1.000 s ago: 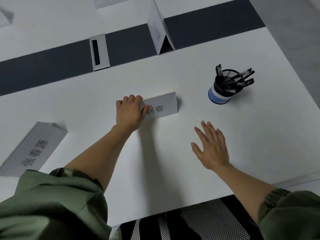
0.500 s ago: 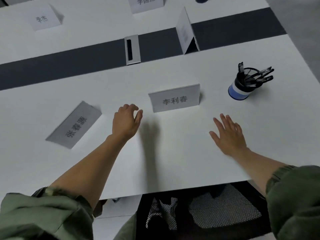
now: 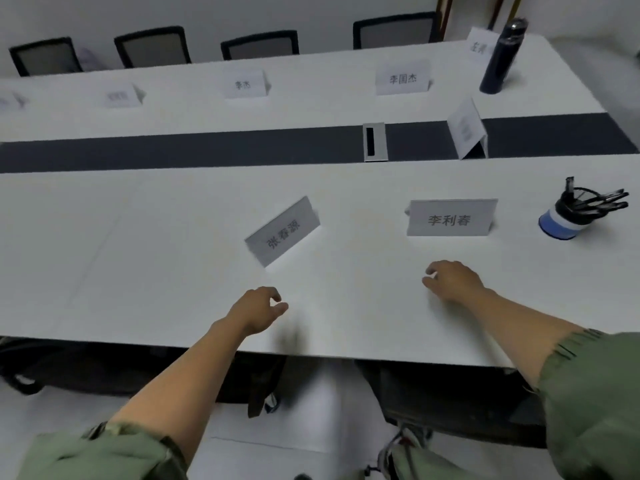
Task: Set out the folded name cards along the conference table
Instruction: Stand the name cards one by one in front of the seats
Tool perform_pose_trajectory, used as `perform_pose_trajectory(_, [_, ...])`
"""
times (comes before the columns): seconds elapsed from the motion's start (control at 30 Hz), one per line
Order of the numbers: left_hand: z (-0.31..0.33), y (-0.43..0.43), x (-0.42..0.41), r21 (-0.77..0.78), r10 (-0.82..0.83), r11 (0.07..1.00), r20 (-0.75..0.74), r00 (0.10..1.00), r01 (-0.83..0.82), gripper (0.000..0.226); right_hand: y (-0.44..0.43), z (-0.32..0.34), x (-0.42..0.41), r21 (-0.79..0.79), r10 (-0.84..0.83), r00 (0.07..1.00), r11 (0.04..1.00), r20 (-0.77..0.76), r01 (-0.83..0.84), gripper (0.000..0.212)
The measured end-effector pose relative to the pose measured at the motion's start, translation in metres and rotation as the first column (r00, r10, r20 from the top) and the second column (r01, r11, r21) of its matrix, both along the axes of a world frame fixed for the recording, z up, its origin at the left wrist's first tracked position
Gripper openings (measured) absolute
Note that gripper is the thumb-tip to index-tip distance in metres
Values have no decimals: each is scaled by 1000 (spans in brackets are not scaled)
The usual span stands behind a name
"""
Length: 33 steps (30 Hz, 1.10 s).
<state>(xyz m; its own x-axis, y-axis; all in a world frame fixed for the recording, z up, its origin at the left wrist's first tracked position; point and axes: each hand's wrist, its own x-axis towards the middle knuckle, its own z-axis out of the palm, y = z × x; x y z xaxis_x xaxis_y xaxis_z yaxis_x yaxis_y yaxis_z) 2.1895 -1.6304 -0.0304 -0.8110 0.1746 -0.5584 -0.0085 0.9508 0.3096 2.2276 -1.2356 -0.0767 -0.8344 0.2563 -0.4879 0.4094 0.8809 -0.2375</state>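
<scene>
Just beyond the fingertips of both hands, on the near white half of the conference table (image 3: 138, 271), we see the two closest name cards. The skewed card (image 3: 282, 232) stands ahead of the left hand (image 3: 258, 308), apart from it. Its long axis runs diagonally from near-left to far-right, so its printed face turns toward us and rightward. The straight card (image 3: 450, 218) stands ahead of the right hand (image 3: 453, 280), also apart. Its long axis lies parallel to the table's near edge, with its face square to us.

The left fingers are loosely curled, thumb and forefinger tips close together with nothing between them. The right hand is knuckles-up, fingers bent down toward the tabletop and holding nothing. We cannot tell whether their tips touch the surface.

To the right of the right fingers and farther out sits a pen cup (image 3: 562, 223), its pens leaning right. Well beyond both hands, a tent card (image 3: 467, 133) on the dark centre strip (image 3: 173, 150) shows us its open end, with its print blurred.

On the far half, a row of cards faces us. We can read one far card (image 3: 402, 77); the rest are too blurred. A corner card (image 3: 479, 46) is partly hidden behind a dark bottle (image 3: 502, 55), and the leftmost card is cut off by the frame edge.
</scene>
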Motion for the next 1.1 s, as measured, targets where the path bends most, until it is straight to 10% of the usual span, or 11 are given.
perform_pose_trajectory(0.67, [8, -282, 9, 5, 181, 983, -80, 980, -181, 34, -275, 63, -95, 209, 306, 917, 944, -254, -257, 50])
perform_pose_trajectory(1.1, [-57, -315, -130, -95, 220, 970, -58, 974, -224, 36, -331, 1, -253, 290, 691, 723, 685, 34, -668, 51])
